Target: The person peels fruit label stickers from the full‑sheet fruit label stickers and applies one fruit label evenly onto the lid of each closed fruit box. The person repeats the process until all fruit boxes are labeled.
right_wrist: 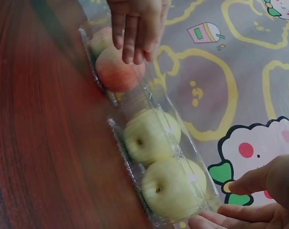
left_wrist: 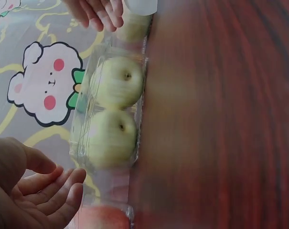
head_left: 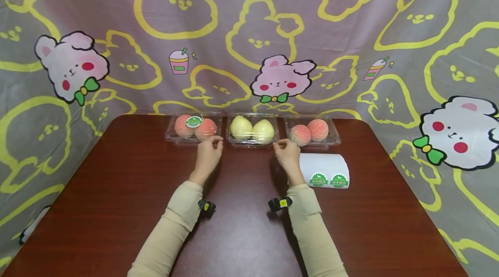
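In the head view a clear plastic box (head_left: 252,142) with two pale yellow-green fruits (head_left: 263,131) stands mid-row, against the far side of the table. My left hand (head_left: 209,154) is at its near left corner, fingers loosely bent and holding nothing. At the near right corner hovers my right hand (head_left: 287,154), likewise relaxed with nothing between its fingers. Both wrist views show the hands flanking this box, the left hand (left_wrist: 44,186) and the right hand (right_wrist: 251,198) apart from the fruits. No sticker shows on the middle box's lid.
Left of it, a clear box (head_left: 170,136) holds two pinkish-red peaches under a green round sticker (head_left: 193,121). Another box (head_left: 333,138) of two peaches stands on the right. A white curled label sheet (head_left: 325,164) with green round stickers lies beside my right wrist. A patterned curtain (head_left: 218,52) hangs behind.
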The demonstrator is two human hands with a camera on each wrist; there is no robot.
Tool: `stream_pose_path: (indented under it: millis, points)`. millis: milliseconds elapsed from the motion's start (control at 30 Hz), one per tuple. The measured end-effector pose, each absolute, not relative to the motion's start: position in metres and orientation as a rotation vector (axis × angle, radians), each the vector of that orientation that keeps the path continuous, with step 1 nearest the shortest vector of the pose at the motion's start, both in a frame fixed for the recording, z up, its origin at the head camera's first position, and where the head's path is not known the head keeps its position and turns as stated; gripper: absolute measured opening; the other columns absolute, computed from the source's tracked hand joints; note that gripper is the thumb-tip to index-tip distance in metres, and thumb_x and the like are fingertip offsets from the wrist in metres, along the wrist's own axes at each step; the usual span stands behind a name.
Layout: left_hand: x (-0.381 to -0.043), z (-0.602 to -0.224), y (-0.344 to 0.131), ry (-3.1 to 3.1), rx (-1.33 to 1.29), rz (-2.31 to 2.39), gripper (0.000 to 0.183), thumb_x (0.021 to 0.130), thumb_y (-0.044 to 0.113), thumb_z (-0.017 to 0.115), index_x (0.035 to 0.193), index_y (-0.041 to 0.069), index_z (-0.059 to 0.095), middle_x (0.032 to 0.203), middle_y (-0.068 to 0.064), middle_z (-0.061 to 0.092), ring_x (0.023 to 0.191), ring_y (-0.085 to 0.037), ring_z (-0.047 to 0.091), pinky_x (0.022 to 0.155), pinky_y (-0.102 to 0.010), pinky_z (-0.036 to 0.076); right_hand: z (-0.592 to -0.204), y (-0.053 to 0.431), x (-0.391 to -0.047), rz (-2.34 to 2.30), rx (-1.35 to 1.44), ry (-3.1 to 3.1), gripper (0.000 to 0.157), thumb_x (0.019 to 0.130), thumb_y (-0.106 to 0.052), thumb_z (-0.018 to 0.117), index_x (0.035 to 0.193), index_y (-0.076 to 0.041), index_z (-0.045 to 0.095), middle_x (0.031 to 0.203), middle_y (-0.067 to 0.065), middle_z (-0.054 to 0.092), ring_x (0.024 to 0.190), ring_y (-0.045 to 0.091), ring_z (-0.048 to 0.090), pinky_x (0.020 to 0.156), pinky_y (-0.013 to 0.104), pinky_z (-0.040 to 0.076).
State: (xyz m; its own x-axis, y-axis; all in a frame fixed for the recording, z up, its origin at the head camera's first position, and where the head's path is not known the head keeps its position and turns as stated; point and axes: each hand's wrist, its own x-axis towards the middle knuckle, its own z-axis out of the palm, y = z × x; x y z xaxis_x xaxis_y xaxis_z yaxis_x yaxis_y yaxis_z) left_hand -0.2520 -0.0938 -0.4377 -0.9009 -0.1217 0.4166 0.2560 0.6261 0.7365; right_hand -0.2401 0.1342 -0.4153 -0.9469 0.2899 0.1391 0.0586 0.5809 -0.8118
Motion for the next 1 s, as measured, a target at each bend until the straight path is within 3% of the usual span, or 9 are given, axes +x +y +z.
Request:
stream_pose_path:
  millis: [133, 300, 633, 1000]
  points:
    - [-0.254, -0.438, -0.089, -2.429, -0.117, -1.191, 0.019, 0.087, 0.0, 0.058, 0.101, -0.008, 0.069, 0.087, -0.023, 0.073, 0.076, -0.032, 0.07, 0.07, -0.042, 0.057, -0.415, 0.135, -0.242, 1.243, -0.317, -2.538, 0.024, 0.089, -0.014, 0.062, 0.102, 0.006, 0.069, 0.093, 0.024, 0.072, 0.087, 0.037, 0.069, 0.079, 0.042, 0.054]
    - [-0.256, -0.439, -0.086, -2.446, -0.109, -1.216, 0.024, 0.087, 0.0, 0.058, 0.108, -0.009, 0.067, 0.097, -0.024, 0.073, 0.083, -0.033, 0.071, 0.075, -0.043, 0.058, -0.415, 0.136, -0.245, 1.264, -0.344, -2.533, 0.029, 0.089, -0.013, 0.062, 0.109, 0.007, 0.067, 0.102, 0.025, 0.072, 0.099, 0.038, 0.068, 0.091, 0.046, 0.052]
    - [-0.26, -0.435, -0.078, -2.458, -0.115, -1.315, 0.03, 0.087, 0.001, 0.057, 0.114, -0.012, 0.064, 0.104, -0.027, 0.071, 0.093, -0.035, 0.071, 0.082, -0.043, 0.058, -0.416, 0.137, -0.254, 1.386, -0.33, -2.508, 0.034, 0.089, -0.01, 0.061, 0.116, 0.011, 0.063, 0.113, 0.029, 0.067, 0.105, 0.038, 0.068, 0.094, 0.044, 0.054]
    - [-0.261, -0.436, -0.073, -2.441, -0.088, -1.349, 0.031, 0.087, -0.001, 0.056, 0.115, -0.013, 0.063, 0.107, -0.028, 0.07, 0.095, -0.036, 0.071, 0.084, -0.042, 0.058, -0.418, 0.136, -0.257, 1.436, -0.366, -2.48, 0.031, 0.09, -0.011, 0.06, 0.114, 0.008, 0.065, 0.11, 0.028, 0.069, 0.104, 0.038, 0.067, 0.094, 0.044, 0.053]
